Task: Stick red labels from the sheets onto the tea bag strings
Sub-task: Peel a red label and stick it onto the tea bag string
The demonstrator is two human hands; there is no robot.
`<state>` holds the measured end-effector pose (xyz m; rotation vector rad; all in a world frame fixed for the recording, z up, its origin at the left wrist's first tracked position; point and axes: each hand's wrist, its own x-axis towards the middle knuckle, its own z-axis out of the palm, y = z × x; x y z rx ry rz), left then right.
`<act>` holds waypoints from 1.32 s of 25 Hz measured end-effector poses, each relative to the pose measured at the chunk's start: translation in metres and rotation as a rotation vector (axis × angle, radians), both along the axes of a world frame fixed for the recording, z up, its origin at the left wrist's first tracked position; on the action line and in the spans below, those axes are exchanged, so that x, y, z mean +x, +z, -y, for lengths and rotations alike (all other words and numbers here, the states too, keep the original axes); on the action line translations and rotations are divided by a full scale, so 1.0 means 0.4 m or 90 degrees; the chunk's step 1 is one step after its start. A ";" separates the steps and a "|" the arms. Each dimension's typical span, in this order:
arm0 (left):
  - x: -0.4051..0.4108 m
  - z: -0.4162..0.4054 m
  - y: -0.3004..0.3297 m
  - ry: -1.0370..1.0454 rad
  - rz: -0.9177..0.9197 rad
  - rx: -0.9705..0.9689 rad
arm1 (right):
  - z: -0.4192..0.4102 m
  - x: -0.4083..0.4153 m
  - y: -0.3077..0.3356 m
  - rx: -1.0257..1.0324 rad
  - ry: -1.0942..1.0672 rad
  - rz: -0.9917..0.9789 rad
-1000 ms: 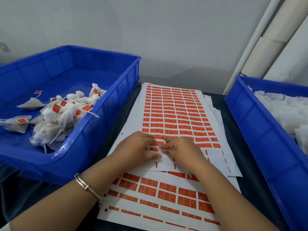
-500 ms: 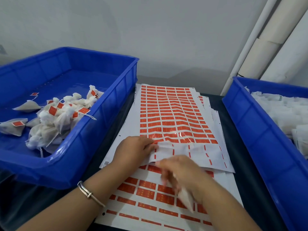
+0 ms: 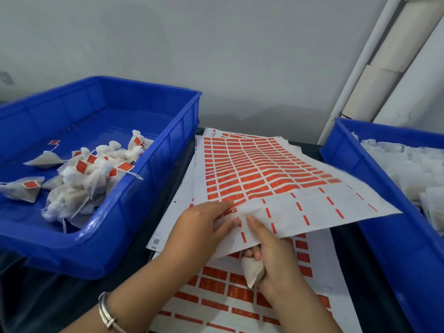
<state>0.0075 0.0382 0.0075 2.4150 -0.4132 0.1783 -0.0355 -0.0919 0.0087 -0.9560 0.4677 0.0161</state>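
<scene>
The top sheet of red labels (image 3: 269, 174) is lifted off the stack, its right side raised and curling. My left hand (image 3: 199, 227) pinches its near edge at the left. My right hand (image 3: 271, 255) pinches the same edge from below with thumb on top, and its curled fingers also hold a white tea bag (image 3: 252, 272) under the sheet. More label sheets (image 3: 223, 292) lie beneath on the dark table.
A blue bin (image 3: 134, 212) at the left holds several tea bags with red labels (image 3: 89, 174). A second blue bin (image 3: 389, 227) at the right holds unlabelled white tea bags (image 3: 408, 164). White pipes stand at the back right against the wall.
Both hands left the flat sheet; the right hand drew back holding a tea bag, then both took the sheet's near edge and raised it off the stack.
</scene>
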 end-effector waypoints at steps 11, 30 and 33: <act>-0.001 -0.017 0.016 -0.019 -0.039 0.063 | 0.002 -0.007 -0.029 -0.120 0.031 -0.040; 0.000 -0.019 0.032 -0.069 -0.062 0.119 | 0.006 -0.006 -0.045 -0.252 0.039 -0.059; 0.007 -0.020 0.030 -0.047 -0.088 0.075 | 0.012 -0.007 -0.044 -0.254 0.058 -0.045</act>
